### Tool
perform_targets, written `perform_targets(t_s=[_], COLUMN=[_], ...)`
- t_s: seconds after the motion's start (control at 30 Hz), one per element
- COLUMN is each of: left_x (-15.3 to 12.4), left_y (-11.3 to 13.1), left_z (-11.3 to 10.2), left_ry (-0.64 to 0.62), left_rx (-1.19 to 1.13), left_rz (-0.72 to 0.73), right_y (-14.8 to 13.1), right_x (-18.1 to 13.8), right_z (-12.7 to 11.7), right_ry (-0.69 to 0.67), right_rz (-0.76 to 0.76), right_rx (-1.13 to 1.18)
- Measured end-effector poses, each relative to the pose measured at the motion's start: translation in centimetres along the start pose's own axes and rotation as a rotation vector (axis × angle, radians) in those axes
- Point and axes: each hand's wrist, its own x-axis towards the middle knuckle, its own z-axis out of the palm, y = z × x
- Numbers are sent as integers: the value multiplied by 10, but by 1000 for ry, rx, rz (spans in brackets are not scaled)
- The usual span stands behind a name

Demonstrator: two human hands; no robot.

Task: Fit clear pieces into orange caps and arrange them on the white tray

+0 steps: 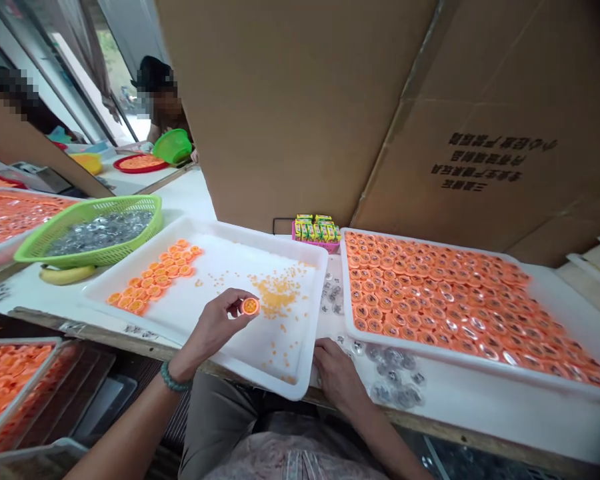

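My left hand [225, 319] pinches a small round orange cup [251, 307] with yellow-orange bits inside, over a white tray [220, 340]. Loose yellow-orange bits [276, 293] are scattered on the tray's right half. Several similar orange cups [155, 277] stand grouped on its left side. My right hand [337, 373] rests by the tray's right front corner, fingers curled in; what they hold, if anything, is hidden. Clear round plastic pieces [395, 373] with dark prints lie on the table just right of that hand.
A second white tray [430, 350] at right is filled with orange cups under clear tops. Behind stand a pink basket [316, 244] of small yellow-green packets and a cardboard wall [300, 120]. Left are a green basket [87, 257], a banana [67, 274] and, farther back, another person [167, 110].
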Motion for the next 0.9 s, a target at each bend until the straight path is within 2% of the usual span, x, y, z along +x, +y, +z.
perform_targets(t_s=[0.17,0.23,0.37,0.47,0.53,0.67,0.8,0.9], left_x=[-5,-6,-8,-9,-11,-13,-14,-14], left_y=[8,10,17,22,24,21,15,13], left_z=[7,13,23,28,30,32,33,33], left_ry=[-39,-87,-185,-198,-184,-172,-134,-133], left_rx=[-176,-294,-453,-500,-545,-604,-637,-646], left_rz=[-84,-148,-198,-183,-191,-214,-192,-190], right_y=[-10,-21,-48,-59,-62,-63,-66,-69], right_x=[-7,0,32,60,72,78,74,73], right_z=[-28,-44,-63,-57,-47,-34,-33,-35], right_ry=[293,342,248,154,100,50,75,25], right_rz=[116,182,198,203,216,229,253,276], right_rx=[194,278,582,876,992,1007,1096,1151])
